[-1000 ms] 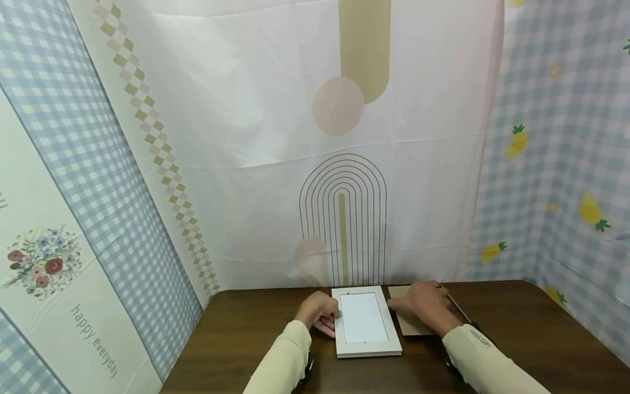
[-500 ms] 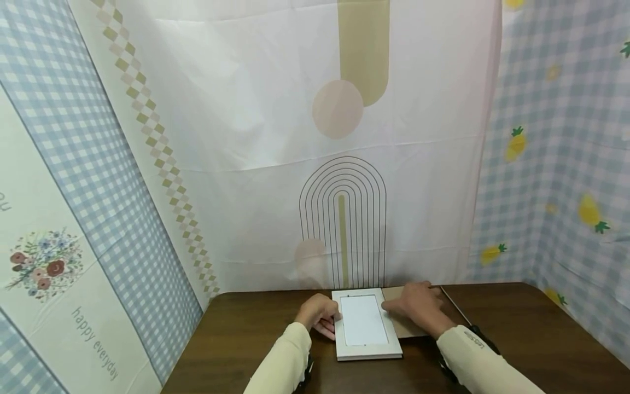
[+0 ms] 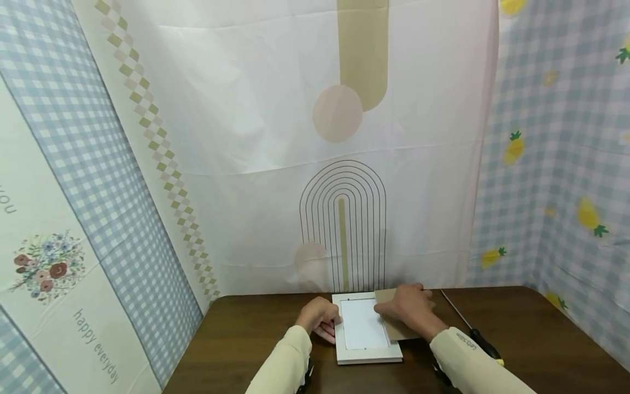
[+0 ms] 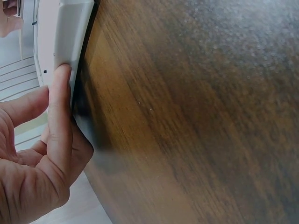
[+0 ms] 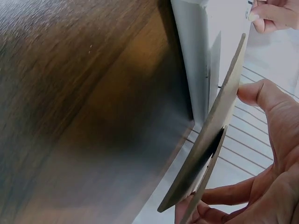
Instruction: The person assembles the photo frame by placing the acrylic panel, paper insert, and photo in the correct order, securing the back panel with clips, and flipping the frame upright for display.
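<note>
A white picture frame (image 3: 369, 354) lies on the brown table, a white panel (image 3: 365, 323) filling its middle. My left hand (image 3: 319, 318) pinches its left edge; in the left wrist view the index finger (image 4: 60, 93) runs along the frame's side and the thumb touches the upper face. With my right hand (image 3: 410, 309) I hold a thin brown backing board (image 3: 395, 330), tilted, its left edge overlapping the frame's right border in the head view. The right wrist view shows a narrower flap (image 5: 209, 170) standing off the board's outer side, fingers behind it and thumb at the board's edge.
A screwdriver (image 3: 484, 343) with a black and yellow handle lies right of the board, partly behind the right sleeve. A patterned white cloth (image 3: 266, 230) hangs at the table's back edge, and checked cloths (image 3: 521, 208) hang at the sides.
My right hand has moved left with the backing board, bringing it over the frame's right border. The screwdriver's handle has come into sight. My left hand stays at the frame's edge.
</note>
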A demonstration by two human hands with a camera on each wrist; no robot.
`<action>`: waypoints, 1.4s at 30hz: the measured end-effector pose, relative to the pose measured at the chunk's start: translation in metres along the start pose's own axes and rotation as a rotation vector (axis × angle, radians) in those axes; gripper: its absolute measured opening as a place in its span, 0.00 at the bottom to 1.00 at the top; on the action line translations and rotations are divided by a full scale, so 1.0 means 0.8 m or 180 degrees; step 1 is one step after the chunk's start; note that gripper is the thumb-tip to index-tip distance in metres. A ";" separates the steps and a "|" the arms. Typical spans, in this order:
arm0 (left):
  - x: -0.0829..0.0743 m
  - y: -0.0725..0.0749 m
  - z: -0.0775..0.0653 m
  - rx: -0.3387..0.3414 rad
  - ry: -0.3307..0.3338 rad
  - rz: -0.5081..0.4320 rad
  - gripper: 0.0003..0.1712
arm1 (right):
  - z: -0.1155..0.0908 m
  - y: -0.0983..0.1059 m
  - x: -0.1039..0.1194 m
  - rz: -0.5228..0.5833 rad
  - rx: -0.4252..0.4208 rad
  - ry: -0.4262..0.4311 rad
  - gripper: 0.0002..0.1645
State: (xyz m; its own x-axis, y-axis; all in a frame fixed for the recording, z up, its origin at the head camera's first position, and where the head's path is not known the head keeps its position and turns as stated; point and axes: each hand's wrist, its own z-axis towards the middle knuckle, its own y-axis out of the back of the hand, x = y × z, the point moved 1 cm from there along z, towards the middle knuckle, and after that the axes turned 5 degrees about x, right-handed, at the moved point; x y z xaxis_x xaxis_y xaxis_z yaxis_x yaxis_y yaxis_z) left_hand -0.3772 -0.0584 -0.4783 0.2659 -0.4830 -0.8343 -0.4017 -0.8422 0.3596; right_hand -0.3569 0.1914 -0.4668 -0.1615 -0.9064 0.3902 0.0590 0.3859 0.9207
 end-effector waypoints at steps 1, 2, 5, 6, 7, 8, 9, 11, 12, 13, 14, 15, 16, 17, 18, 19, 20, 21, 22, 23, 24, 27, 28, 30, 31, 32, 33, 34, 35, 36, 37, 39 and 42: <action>0.000 -0.001 -0.001 0.0003 -0.0004 -0.0005 0.02 | -0.001 -0.001 0.001 -0.0012 -0.0002 0.0006 0.47; 0.001 -0.001 -0.001 0.0000 -0.0011 -0.0001 0.03 | -0.002 -0.002 0.002 -0.0022 -0.0005 0.0012 0.46; 0.001 -0.003 -0.003 -0.0007 -0.0017 0.0020 0.03 | -0.004 -0.006 0.005 -0.0031 0.0000 0.0022 0.45; 0.001 -0.003 -0.004 -0.0015 -0.0014 0.0024 0.03 | -0.005 -0.007 0.006 -0.0028 0.0010 0.0019 0.45; 0.001 -0.004 -0.004 -0.0025 -0.0010 0.0027 0.03 | -0.006 -0.008 0.007 -0.0023 0.0023 0.0016 0.44; 0.002 -0.004 -0.003 -0.0034 -0.0007 0.0031 0.03 | -0.007 -0.009 0.008 -0.0014 0.0034 0.0013 0.44; 0.002 -0.004 -0.003 -0.0038 0.0002 0.0028 0.03 | -0.008 -0.010 0.009 -0.0010 0.0043 0.0008 0.45; 0.004 -0.005 -0.003 -0.0047 0.0016 0.0026 0.03 | -0.009 -0.012 0.011 -0.0014 0.0052 0.0009 0.46; 0.004 -0.005 -0.002 -0.0048 0.0023 0.0025 0.03 | -0.009 -0.014 0.013 -0.0019 0.0053 0.0009 0.47; 0.005 -0.005 -0.001 -0.0050 0.0028 0.0026 0.03 | -0.009 -0.016 0.013 -0.0024 0.0052 0.0012 0.48; 0.005 -0.005 -0.001 -0.0055 0.0031 0.0027 0.03 | -0.008 -0.017 0.014 -0.0029 0.0046 0.0015 0.48; 0.005 -0.005 -0.001 -0.0059 0.0034 0.0032 0.03 | -0.007 -0.019 0.015 -0.0035 0.0040 0.0020 0.48; 0.004 -0.005 -0.001 -0.0069 0.0035 0.0037 0.03 | -0.007 -0.020 0.017 -0.0041 0.0035 0.0028 0.49; 0.004 -0.005 0.000 -0.0080 0.0034 0.0038 0.03 | -0.006 -0.021 0.018 -0.0046 0.0033 0.0025 0.49; 0.004 -0.005 0.000 -0.0090 0.0034 0.0038 0.03 | -0.005 -0.022 0.019 -0.0050 0.0029 0.0028 0.49; 0.004 -0.005 0.000 -0.0099 0.0036 0.0041 0.03 | -0.004 -0.024 0.020 -0.0050 0.0029 0.0029 0.48; 0.003 -0.005 0.000 -0.0104 0.0038 0.0043 0.04 | -0.003 -0.024 0.021 -0.0047 0.0029 0.0028 0.48; 0.003 -0.005 0.000 -0.0106 0.0042 0.0046 0.04 | -0.003 -0.025 0.023 -0.0047 0.0032 0.0030 0.47; 0.003 -0.005 -0.001 -0.0107 0.0045 0.0043 0.04 | -0.003 -0.026 0.023 -0.0046 0.0033 0.0030 0.46; 0.003 -0.005 -0.001 -0.0106 0.0047 0.0043 0.04 | -0.003 -0.027 0.024 -0.0050 0.0037 0.0026 0.46; 0.002 -0.005 0.000 -0.0103 0.0050 0.0044 0.04 | -0.003 -0.028 0.025 -0.0050 0.0042 0.0025 0.46; 0.001 -0.004 0.000 -0.0102 0.0048 0.0045 0.04 | -0.004 -0.028 0.028 -0.0056 0.0062 0.0028 0.47; 0.001 -0.004 0.000 -0.0102 0.0047 0.0043 0.04 | -0.004 -0.028 0.029 -0.0060 0.0072 0.0025 0.47; 0.000 -0.003 0.001 -0.0102 0.0048 0.0043 0.03 | -0.004 -0.028 0.032 -0.0070 0.0091 0.0029 0.47; 0.000 -0.003 0.001 -0.0099 0.0048 0.0043 0.03 | -0.004 -0.028 0.033 -0.0075 0.0096 0.0033 0.48; -0.001 -0.002 0.001 -0.0104 0.0048 0.0046 0.04 | -0.004 -0.027 0.035 -0.0080 0.0098 0.0034 0.48; -0.001 -0.002 0.000 -0.0105 0.0049 0.0047 0.04 | -0.004 -0.027 0.037 -0.0081 0.0103 0.0037 0.48; -0.001 -0.001 0.001 -0.0102 0.0049 0.0043 0.04 | -0.004 -0.027 0.038 -0.0090 0.0106 0.0037 0.48; 0.000 -0.001 0.001 -0.0101 0.0049 0.0043 0.04 | -0.005 -0.028 0.040 -0.0094 0.0107 0.0041 0.48; 0.000 -0.001 0.001 -0.0099 0.0045 0.0042 0.04 | -0.006 -0.028 0.041 -0.0092 0.0111 0.0040 0.48; 0.000 -0.001 0.001 -0.0093 0.0043 0.0038 0.04 | -0.006 -0.028 0.043 -0.0095 0.0110 0.0042 0.48; 0.000 -0.001 0.002 -0.0080 0.0035 0.0030 0.04 | -0.007 -0.029 0.045 -0.0101 0.0109 0.0047 0.48; 0.000 -0.001 0.003 -0.0066 0.0020 0.0028 0.04 | -0.008 -0.030 0.048 -0.0091 0.0088 0.0053 0.48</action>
State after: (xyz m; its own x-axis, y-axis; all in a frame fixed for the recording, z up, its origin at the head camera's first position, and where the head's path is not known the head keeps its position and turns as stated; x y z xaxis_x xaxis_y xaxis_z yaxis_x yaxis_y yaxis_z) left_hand -0.3788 -0.0575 -0.4794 0.2680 -0.4917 -0.8285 -0.3857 -0.8428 0.3754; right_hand -0.3581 0.1461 -0.4742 -0.1463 -0.9199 0.3640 0.0272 0.3640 0.9310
